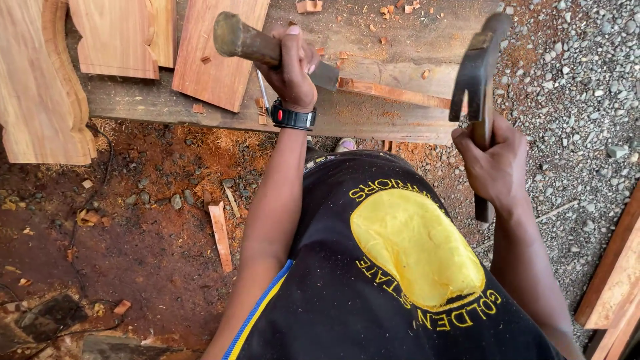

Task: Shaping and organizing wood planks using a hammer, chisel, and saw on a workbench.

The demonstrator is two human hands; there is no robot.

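My left hand, with a black watch on its wrist, grips a chisel with a thick, worn wooden handle. The chisel lies slanted over the rough workbench plank, its metal end beside a reddish wood strip. A thin metal rod shows under the hand. My right hand is closed on the wooden shaft of a hammer. The dark steel hammer head is raised above the plank's right end, to the right of the chisel.
Carved pale boards and a flat reddish board lie on the bench at the left. Red soil with wood chips and an offcut lies below. Grey gravel covers the right. Planks lean at the lower right.
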